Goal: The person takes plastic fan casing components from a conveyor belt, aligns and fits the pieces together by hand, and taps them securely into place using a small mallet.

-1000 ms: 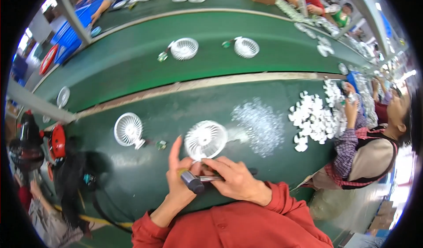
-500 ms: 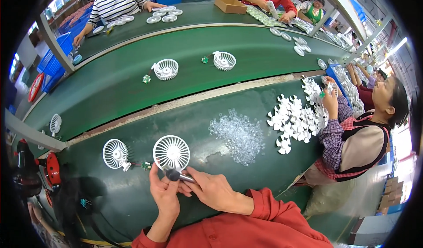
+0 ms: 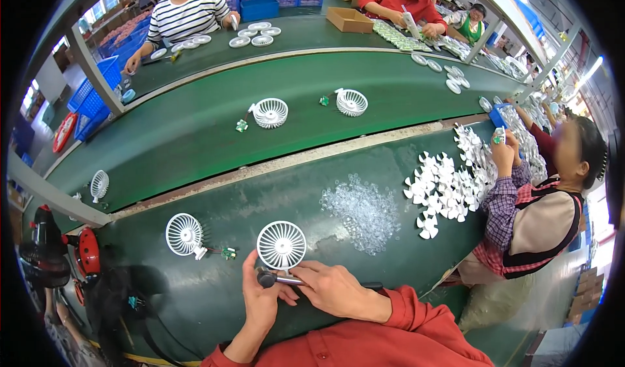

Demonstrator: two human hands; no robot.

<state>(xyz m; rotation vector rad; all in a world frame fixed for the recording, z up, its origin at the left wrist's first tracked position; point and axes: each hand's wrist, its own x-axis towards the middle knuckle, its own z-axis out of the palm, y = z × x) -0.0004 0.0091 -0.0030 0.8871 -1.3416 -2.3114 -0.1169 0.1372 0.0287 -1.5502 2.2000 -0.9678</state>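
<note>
In front of me, my left hand (image 3: 262, 302) is closed at the lower left edge of a white round fan housing (image 3: 281, 242), whose ribbed grille faces up. My right hand (image 3: 337, 290) grips a small hammer with a dark rounded head (image 3: 265, 277) and metal shaft; its black handle shows behind the hand. The hammer's head is over the left thumb area, just below the grille. Fingers and hammer hide the housing's neck. Left of my hands lies another white fan housing (image 3: 185, 235), wired to a small green circuit board (image 3: 228, 253).
Right of my hands lie a pile of small clear rings (image 3: 362, 214) and a heap of white fan blades (image 3: 449, 188). Beyond, a green belt (image 3: 195, 139) carries fan housings with boards. A co-worker (image 3: 540, 204) sits right; others work across. A black-and-red device (image 3: 88, 253) stands left.
The whole view has shifted, so the bench appears lower and further right. The hammer's head has moved slightly left relative to the housing. Across the belt, the striped-shirt person's hand has lifted with a white piece.
</note>
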